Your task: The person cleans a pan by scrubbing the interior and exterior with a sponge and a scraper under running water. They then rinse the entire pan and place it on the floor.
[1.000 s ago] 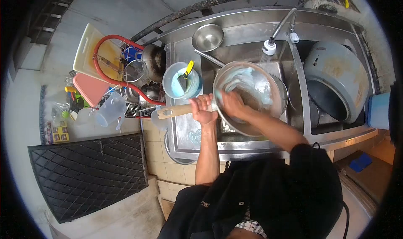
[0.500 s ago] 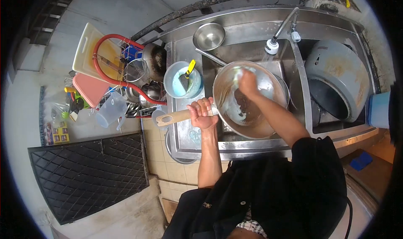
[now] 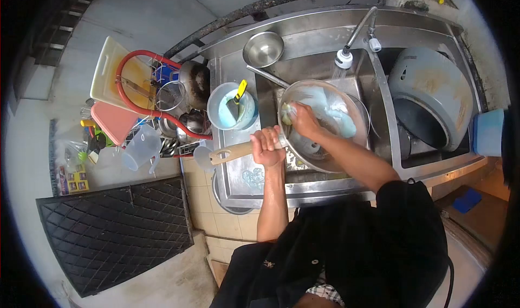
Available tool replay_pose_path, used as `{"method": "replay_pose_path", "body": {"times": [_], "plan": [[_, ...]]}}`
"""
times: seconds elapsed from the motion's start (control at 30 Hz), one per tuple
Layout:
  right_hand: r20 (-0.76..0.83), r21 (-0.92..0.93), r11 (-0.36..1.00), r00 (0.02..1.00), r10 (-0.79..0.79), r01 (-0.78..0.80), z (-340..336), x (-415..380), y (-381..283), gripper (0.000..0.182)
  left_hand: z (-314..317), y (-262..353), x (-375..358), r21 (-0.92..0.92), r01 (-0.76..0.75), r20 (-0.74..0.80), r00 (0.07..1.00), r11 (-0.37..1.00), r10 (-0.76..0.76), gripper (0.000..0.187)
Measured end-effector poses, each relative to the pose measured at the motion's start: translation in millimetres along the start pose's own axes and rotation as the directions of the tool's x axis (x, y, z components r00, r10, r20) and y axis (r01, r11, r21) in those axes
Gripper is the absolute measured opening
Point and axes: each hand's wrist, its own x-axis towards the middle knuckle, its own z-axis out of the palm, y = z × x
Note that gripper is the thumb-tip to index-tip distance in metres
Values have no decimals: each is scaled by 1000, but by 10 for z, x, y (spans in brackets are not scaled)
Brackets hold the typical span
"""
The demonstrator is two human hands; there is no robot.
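Note:
A wide, deep pan with a light wooden handle is tilted over the sink, its inside streaked with pale blue-white foam. My left hand is wrapped round the handle close to the rim. Inside the pan, my right hand presses a small yellowish-green and white sponge against the left wall. My fingers partly cover the sponge. Left of the pan stands a plastic tub of bluish soapy liquid, with a yellow-and-black handled scraper leaning in it.
Water sprays from a faucet head behind the pan. A steel bowl sits on the sink's back ledge. The right basin holds a large grey pot. At left, a dish rack with a red hose carries boards and pots.
My right hand has moved the sponge from the pan's upper middle to its left wall. The foam inside has spread differently. My left hand keeps its grip on the handle.

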Motion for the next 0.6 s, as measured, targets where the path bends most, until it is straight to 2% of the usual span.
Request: {"method": "replay_pose_path", "body": {"times": [0.03,0.07,0.1,0.13,0.17,0.2,0.23,0.27,0.3,0.33,0.37,0.4,0.43,0.5,0.53,0.57,0.6], "plan": [[-1,0,1000,1000,-3,3,-105,50,52,16,-16,27,-11,0,-2,2,1000,1000,2,49],[-9,-31,956,957,291,-291,-222,164,145,16,2,76,-22,-9,-9,4,1000,1000,9,49],[-27,-57,829,831,556,-556,-280,272,175,17,11,111,-17,-18,-18,9,1000,1000,18,49],[-178,30,783,768,615,-621,-248,325,165,16,1,100,-23,8,-36,10,999,999,36,50],[-183,29,782,766,617,-623,-166,292,88,16,12,99,-31,5,-32,11,999,999,32,50],[-275,-17,950,915,296,-312,-42,237,-7,17,34,81,-13,-8,-35,25,999,999,35,50],[-339,-95,995,938,-65,35,14,213,-48,18,52,57,5,-20,-39,38,998,999,40,51],[-324,-188,961,936,135,-204,-15,280,322,21,50,74,31,-19,-38,28,999,999,38,51],[-320,-278,864,888,329,-420,-8,337,663,25,61,110,-2,-17,-44,17,999,999,44,51],[-508,-102,841,754,415,-531,-145,418,511,26,105,131,45,-24,-63,39,997,998,64,51],[-650,97,793,565,508,-601,-279,439,350,27,133,160,52,-28,-72,56,996,997,73,51],[-757,22,788,504,415,-616,-174,435,528,26,160,151,42,2,-69,46,997,998,69,51],[-762,19,788,502,410,-615,-165,451,535,26,174,113,29,-5,-66,48,997,998,67,51],[-759,20,927,598,258,-375,-102,499,342,26,184,100,-8,64,-52,124,991,997,43,50],[-649,32,956,721,243,-292,-97,479,279,23,180,106,-16,69,-54,150,988,996,44,49],[-643,33,954,725,248,-297,-120,471,299,23,181,113,-34,73,-54,142,989,996,44,49],[-705,122,907,609,365,-402,-154,473,324,23,173,133,-54,72,-52,120,992,996,43,49]]}}
